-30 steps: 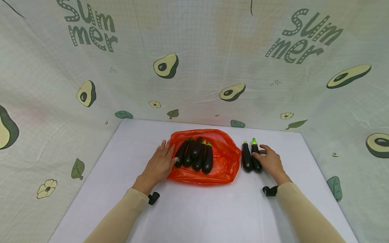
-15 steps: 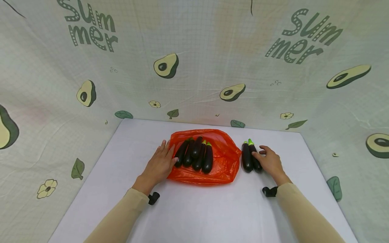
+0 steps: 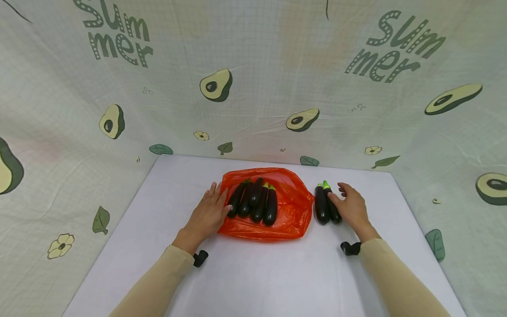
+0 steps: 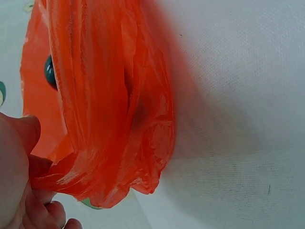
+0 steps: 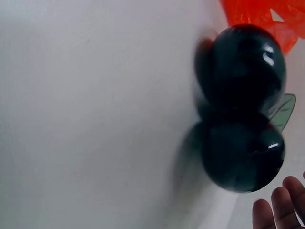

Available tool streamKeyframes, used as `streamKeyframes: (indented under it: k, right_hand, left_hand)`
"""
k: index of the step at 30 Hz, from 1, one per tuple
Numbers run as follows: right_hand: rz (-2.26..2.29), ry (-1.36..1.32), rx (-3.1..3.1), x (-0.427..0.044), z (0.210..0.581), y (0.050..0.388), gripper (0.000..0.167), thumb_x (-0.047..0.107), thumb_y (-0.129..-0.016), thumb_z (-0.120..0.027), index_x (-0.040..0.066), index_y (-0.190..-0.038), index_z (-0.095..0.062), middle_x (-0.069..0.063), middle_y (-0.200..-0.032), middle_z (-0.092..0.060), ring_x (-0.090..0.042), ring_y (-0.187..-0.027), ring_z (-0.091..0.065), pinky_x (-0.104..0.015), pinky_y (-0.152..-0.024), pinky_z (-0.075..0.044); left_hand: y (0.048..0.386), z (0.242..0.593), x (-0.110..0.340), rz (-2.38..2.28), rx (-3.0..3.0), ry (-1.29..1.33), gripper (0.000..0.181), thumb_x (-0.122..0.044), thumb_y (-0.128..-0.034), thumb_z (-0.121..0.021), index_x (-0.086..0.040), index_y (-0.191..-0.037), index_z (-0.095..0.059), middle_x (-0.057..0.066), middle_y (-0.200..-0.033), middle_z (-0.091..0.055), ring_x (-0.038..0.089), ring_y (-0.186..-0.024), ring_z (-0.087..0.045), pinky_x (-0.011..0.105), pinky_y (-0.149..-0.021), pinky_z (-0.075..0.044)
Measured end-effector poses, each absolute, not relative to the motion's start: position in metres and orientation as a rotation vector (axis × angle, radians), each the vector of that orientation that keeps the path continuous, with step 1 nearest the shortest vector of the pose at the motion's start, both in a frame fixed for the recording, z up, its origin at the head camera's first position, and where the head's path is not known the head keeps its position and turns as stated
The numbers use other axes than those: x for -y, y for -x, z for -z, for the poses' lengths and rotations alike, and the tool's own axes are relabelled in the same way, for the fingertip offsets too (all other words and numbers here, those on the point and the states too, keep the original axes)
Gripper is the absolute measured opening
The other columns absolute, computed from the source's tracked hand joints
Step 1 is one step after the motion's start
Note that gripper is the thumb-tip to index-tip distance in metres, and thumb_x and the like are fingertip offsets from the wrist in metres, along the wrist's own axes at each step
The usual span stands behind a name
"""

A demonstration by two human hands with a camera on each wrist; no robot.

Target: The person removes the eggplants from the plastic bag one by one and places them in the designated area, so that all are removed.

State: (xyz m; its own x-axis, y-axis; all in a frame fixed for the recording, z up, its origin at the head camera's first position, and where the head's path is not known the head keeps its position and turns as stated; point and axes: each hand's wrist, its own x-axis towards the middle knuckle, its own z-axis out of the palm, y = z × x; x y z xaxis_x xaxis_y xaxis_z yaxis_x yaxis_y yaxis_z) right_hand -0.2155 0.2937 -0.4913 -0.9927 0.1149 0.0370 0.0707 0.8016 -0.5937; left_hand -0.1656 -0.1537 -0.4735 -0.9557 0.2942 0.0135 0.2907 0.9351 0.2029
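Observation:
A red plastic bag (image 3: 291,211) lies spread on the table, with several dark eggplants (image 3: 270,210) side by side on it. My left hand (image 3: 207,211) is at the bag's left side; in the left wrist view the bag's gathered edge (image 4: 62,179) is caught between its thumb and fingers. To the right of the bag lie two more eggplants (image 3: 321,210), touching, their green stems pointing away from me. Beside the outer eggplant (image 3: 334,213), my right hand (image 3: 352,209) has its fingers spread and grips nothing. Its thumb is close to that eggplant; whether they touch, I cannot tell.
A white table (image 3: 273,277) carries everything. Behind it and along both sides hangs a printed cloth (image 3: 257,97) with avocados and lettering. Black wrist cameras (image 3: 200,258) sit below both hands.
The outer eggplant's stem end has swung left against its neighbour. My right hand has loosened from it and its fingers have lifted slightly. The left hand and bag have stayed put.

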Motion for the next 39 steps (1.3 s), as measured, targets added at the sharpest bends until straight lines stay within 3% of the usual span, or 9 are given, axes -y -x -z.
streamKeyframes:
  k: [23,39]
  right_hand:
    - [-1.129,-0.043,2.724,-0.217,0.455,0.201,0.058,0.026,-0.104,-0.066,0.006,-0.155,-0.049,-0.021,-0.143,-0.061,-0.042,-0.122,-0.06,-0.056,-0.101,-0.058]
    - [-1.213,-0.144,2.844,-0.15,0.466,0.202,0.063,0.032,-0.101,-0.073,0.01,-0.155,-0.048,-0.015,-0.144,-0.061,-0.035,-0.129,-0.059,-0.054,-0.106,-0.056]
  left_hand:
    - [0.167,0.471,0.153,-0.315,-3.084,-0.452,0.07,-0.04,-0.1108,-0.052,-0.001,-0.165,-0.03,0.019,-0.175,-0.02,0.037,-0.164,-0.01,0.053,-0.132,-0.017]
    - [0.166,0.465,0.152,-0.294,-3.082,-0.448,0.07,-0.041,-0.1109,-0.051,-0.001,-0.165,-0.03,0.019,-0.175,-0.018,0.038,-0.164,-0.008,0.054,-0.132,-0.016]
